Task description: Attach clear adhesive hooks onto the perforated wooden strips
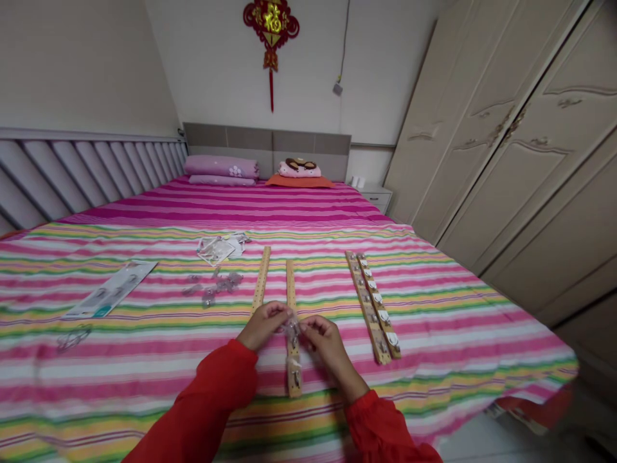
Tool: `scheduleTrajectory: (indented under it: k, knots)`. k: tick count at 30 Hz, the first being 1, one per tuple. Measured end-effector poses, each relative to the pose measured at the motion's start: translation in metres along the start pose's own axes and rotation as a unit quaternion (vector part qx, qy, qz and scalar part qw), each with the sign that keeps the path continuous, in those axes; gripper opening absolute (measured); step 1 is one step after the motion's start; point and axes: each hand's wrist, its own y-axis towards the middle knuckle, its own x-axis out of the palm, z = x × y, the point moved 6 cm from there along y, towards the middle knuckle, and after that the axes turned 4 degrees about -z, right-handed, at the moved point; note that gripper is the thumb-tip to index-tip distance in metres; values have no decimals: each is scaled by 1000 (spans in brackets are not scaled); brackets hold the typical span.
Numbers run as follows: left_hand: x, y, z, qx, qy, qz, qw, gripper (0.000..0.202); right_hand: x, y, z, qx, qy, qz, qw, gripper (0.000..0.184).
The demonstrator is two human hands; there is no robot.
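Note:
My left hand (263,325) and my right hand (325,341) meet over a wooden strip (291,289) lying on the striped bedspread (434,321). Both pinch a small clear plastic hook (292,329) between their fingertips, just above the strip. One hook (294,365) sits on the strip's near end. A second bare wooden strip (261,278) lies just left of it. To the right lie two strips (373,305) side by side, fitted with several hooks along their length.
Loose clear hooks (214,286) and opened packets (219,247) lie left of the strips. A long flat package (113,289) rests farther left. Pillows (222,168) sit at the headboard. A tall wardrobe (520,141) stands right of the bed.

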Motion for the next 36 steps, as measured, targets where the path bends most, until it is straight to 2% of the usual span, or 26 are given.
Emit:
scheduleTrajectory:
  k: [2, 6, 14, 28, 36]
  knots:
    - [0, 6, -6, -17, -26, 16, 999, 34, -3, 5, 7, 11, 34, 23, 999, 26]
    - [-1, 23, -17, -9, -52, 34, 998, 40, -5, 16, 19, 30, 76, 50, 995, 22]
    - [-13, 49, -44, -24, -95, 105, 990, 40, -6, 34, 35, 54, 39, 79, 995, 19]
    - [-14, 63, -60, -20, -52, 110, 992, 34, -14, 45, 53, 32, -20, 117, 992, 17]
    - [-16, 66, -61, -6, -18, 113, 993, 33, -19, 50, 59, 22, -63, 128, 989, 22]
